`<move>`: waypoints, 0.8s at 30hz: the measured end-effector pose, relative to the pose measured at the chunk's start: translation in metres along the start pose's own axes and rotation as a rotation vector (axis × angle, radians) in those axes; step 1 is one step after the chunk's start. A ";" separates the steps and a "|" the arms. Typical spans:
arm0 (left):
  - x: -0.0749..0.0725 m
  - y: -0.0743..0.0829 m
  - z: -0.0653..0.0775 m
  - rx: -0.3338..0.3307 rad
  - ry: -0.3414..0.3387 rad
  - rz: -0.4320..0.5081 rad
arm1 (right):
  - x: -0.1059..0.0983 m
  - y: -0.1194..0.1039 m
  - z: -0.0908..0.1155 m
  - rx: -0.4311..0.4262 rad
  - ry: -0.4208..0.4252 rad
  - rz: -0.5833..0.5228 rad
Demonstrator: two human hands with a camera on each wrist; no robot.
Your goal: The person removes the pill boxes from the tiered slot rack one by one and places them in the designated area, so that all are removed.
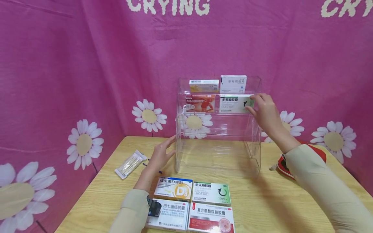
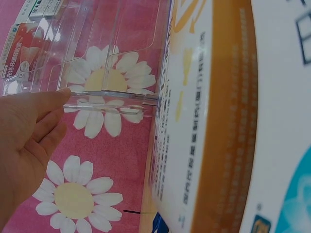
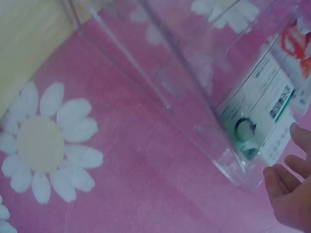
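A clear acrylic tiered rack [image 1: 177,155] stands on the table. Fingertips of my left hand [image 1: 159,157] rest against its left side panel; the left wrist view shows them at the panel edge [image 2: 121,94]. Up at the second tier, my right hand [image 1: 267,115] has thumb and fingers spread at the right end of a white-and-green capsule box [image 1: 228,105]. In the right wrist view a gap shows between thumb and fingers of that hand [image 3: 291,189], beside the box [image 3: 257,104]. Left of it is a red-and-white box [image 1: 199,103]. Two more boxes stand on the top tier, one white [image 1: 233,84], one yellow-and-white [image 1: 204,86].
Several medicine boxes lie flat before the rack: a vitamin D box [image 1: 172,189], a green-and-white box [image 1: 211,193], a white-and-blue box [image 1: 172,215] and a red-and-white one [image 1: 211,218]. Packed cotton swabs [image 1: 131,164] lie left, a red pouch [image 1: 317,155] right. A pink curtain [image 1: 116,64] hangs behind.
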State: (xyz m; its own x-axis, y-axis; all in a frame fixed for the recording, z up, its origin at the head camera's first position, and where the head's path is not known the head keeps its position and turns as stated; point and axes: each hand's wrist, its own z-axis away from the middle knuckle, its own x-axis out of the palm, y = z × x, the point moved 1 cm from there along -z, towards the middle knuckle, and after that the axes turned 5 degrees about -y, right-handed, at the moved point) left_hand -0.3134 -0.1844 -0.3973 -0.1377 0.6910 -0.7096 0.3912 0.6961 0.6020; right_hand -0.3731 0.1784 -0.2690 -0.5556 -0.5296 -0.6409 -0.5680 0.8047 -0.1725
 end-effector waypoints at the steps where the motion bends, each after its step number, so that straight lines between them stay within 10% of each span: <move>1: 0.000 0.000 0.000 0.001 -0.002 0.001 | 0.001 0.002 -0.003 0.008 -0.005 0.014; 9: 0.002 -0.002 0.002 -0.022 -0.015 0.007 | 0.009 0.013 -0.021 0.088 -0.146 0.133; 24: 0.000 0.000 0.001 0.011 0.007 0.008 | 0.025 0.007 -0.036 0.053 -0.125 0.389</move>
State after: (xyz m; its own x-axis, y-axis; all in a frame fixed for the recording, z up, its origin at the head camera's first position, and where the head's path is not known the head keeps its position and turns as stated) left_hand -0.3125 -0.1847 -0.3983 -0.1405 0.6978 -0.7024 0.4025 0.6884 0.6034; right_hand -0.4126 0.1607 -0.2590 -0.6427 -0.1492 -0.7514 -0.2966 0.9528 0.0646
